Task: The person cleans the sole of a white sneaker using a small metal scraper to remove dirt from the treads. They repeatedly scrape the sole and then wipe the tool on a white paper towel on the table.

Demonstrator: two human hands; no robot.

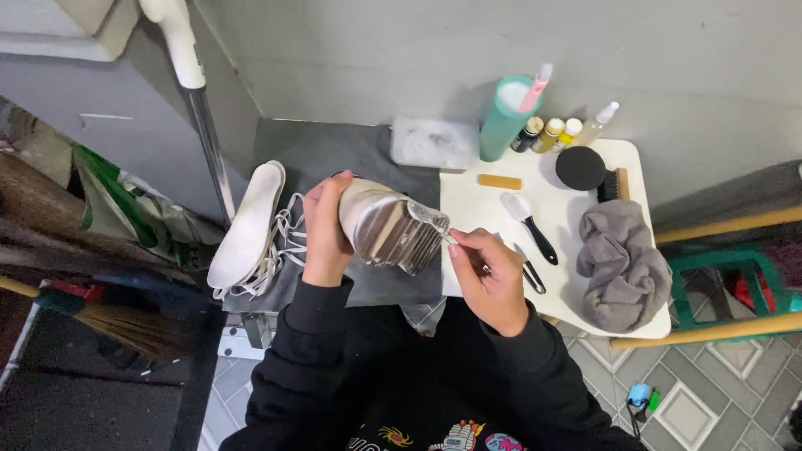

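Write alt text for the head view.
The left hand holds a pale shoe sole-up while the right hand works a small tool at its sole, beside a white table of brushes, bottles and a grey cloth.

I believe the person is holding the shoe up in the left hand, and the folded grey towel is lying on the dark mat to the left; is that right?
Not quite. The left hand does hold the shoe up, but the grey towel lies crumpled on the right side of the white table, not on the dark mat. The head view shows it, beside the black-handled brush.
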